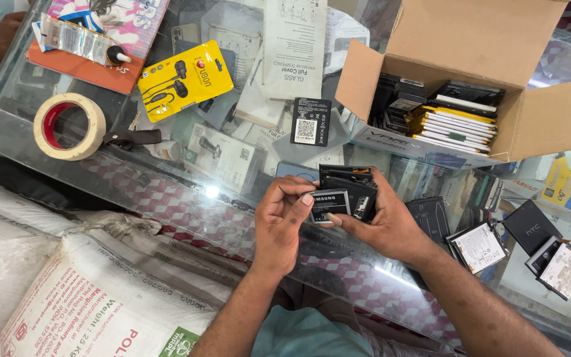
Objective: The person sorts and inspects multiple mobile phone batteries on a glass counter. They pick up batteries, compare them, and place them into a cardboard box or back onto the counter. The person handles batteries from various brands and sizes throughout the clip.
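Both hands, left [284, 221] and right [381, 225], closed on a battery stack [346, 195] at the worktop's [186, 205] near edge; sorting step, apparently.

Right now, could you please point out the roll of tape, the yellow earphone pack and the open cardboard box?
Roll of tape [69, 125], head view, on its cream outer ring.
Yellow earphone pack [185, 80], head view, card middle.
Open cardboard box [542, 122], head view, right flap.

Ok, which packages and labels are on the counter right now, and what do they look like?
Earphone pack: yellow card, left of centre, black earphones shown.
Screen-protector sleeve: tall white, top centre.
Labelled black battery: small rectangle, white code patch, centre.
Cardboard box: brown, open, top right, stacked batteries inside.
Battery: grey label, gripped by left hand and right hand.
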